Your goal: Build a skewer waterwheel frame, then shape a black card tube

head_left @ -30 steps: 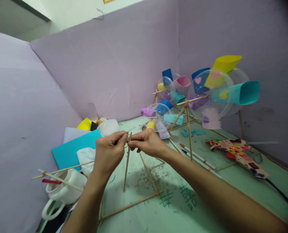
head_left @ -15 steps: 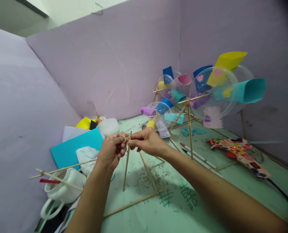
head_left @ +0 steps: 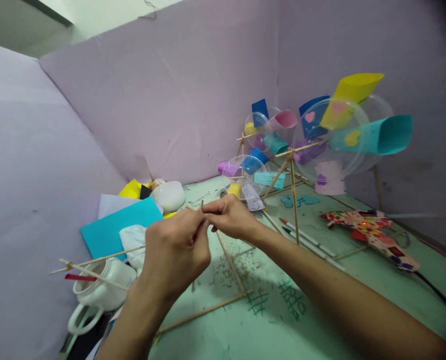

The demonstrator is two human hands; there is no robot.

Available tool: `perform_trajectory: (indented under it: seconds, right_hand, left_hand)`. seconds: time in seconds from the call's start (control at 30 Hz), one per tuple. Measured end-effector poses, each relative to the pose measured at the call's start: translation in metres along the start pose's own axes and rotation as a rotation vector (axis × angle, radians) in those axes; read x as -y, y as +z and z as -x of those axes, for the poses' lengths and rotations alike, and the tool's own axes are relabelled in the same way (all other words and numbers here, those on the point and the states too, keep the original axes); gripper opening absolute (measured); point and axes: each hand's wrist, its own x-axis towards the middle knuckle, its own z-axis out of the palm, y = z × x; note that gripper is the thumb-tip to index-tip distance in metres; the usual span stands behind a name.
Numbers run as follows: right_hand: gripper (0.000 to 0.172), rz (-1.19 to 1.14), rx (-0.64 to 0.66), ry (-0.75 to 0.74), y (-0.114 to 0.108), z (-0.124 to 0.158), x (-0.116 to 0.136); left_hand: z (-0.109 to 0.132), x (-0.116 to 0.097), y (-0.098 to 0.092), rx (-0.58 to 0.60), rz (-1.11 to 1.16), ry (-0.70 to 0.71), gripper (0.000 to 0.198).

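Thin wooden sticks (head_left: 230, 262) form a frame standing on the green tabletop, and their tips meet at a crossing between my two hands. My right hand (head_left: 232, 217) is closed in a pinch around that crossing. Curled up against it from the left, my left hand (head_left: 177, 245) shows its back and thumb. What its fingers grip is hidden. A base stick (head_left: 203, 314) lies along the table below. To the left, another pair of sticks crosses at a tied joint (head_left: 69, 266).
A white mug (head_left: 106, 287) stands at left, near blue sheets (head_left: 121, 227) and crumpled white tissue (head_left: 132, 245). On the right are stick stands bearing a pinwheel of plastic discs and paper cups (head_left: 380, 135), pencils (head_left: 313, 240) and a flowered glue gun (head_left: 373, 235) with its light on.
My left hand has turned over and rolled toward the right, its back now covering the crossing and the upright stick. My right hand stays nearly in place.
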Motion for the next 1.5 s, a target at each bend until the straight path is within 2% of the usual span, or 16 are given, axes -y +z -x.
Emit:
perform_trajectory:
  seconds: [0.13, 0.27, 0.37, 0.43, 0.57, 0.67, 0.73, 0.8, 0.83, 0.9, 0.97, 1.03, 1.07, 1.13, 1.33, 1.5]
  right_hand:
    - [0.017, 0.155, -0.099, 0.012, 0.000, 0.000, -0.002]
    - [0.012, 0.130, -0.082, 0.017, 0.000, 0.001, -0.003]
    - [0.015, 0.073, -0.026, 0.019, 0.001, 0.001, -0.003]
    - [0.017, 0.056, -0.011, 0.031, 0.002, 0.001, -0.004]
    - [0.017, 0.033, -0.014, 0.020, 0.002, 0.000, -0.004]
    - [0.018, 0.035, -0.001, 0.022, 0.001, -0.001, -0.002]
    - [0.018, 0.039, 0.014, 0.027, -0.001, -0.001, 0.000]
    - [0.019, 0.043, 0.029, 0.032, -0.002, 0.000, 0.001]
    - [0.020, 0.044, 0.035, 0.033, -0.002, 0.000, 0.000]
    - [0.019, 0.057, 0.050, 0.034, 0.001, 0.001, -0.003]
    - [0.018, 0.081, 0.072, 0.017, 0.007, 0.002, -0.008]
    - [0.018, 0.107, 0.044, -0.018, 0.014, 0.002, -0.013]
    - [0.019, 0.113, 0.010, -0.039, 0.017, 0.003, -0.014]
    - [0.021, 0.111, -0.054, -0.069, 0.020, 0.003, -0.014]
    - [0.019, 0.077, -0.020, -0.021, 0.006, 0.004, 0.003]
    - [0.019, -0.006, -0.103, 0.009, 0.000, 0.005, 0.016]
  left_hand:
    - [-0.051, -0.012, 0.001, 0.255, -0.211, -0.025, 0.015]
    - [-0.088, -0.005, 0.010, 0.405, -0.326, -0.296, 0.004]
    - [-0.094, 0.007, 0.009, 0.453, -0.283, -0.440, 0.008]
    - [-0.086, 0.011, 0.004, 0.388, -0.255, -0.456, 0.011]
    - [-0.048, 0.011, -0.003, 0.125, -0.224, -0.380, 0.015]
    - [-0.012, 0.014, 0.006, -0.032, -0.118, -0.324, 0.016]
    - [0.010, 0.020, 0.015, -0.137, -0.011, -0.184, 0.014]
    - [0.027, 0.027, 0.022, -0.145, 0.069, -0.071, 0.011]
    - [0.032, 0.032, 0.025, -0.133, 0.121, -0.086, 0.009]
    - [0.037, 0.043, 0.026, -0.101, 0.319, -0.289, 0.011]
    - [0.032, 0.055, 0.026, -0.016, 0.681, -0.652, 0.020]
    - [0.022, 0.066, 0.025, 0.162, 1.118, -1.006, 0.025]
    - [0.017, 0.069, 0.025, 0.241, 1.275, -1.128, 0.024]
    - [0.007, 0.070, 0.026, 0.308, 1.467, -1.238, 0.020]
    - [0.001, 0.047, 0.030, 0.241, 1.632, -1.104, 0.017]
    - [0.001, 0.032, 0.031, 0.107, 1.682, -0.902, 0.021]
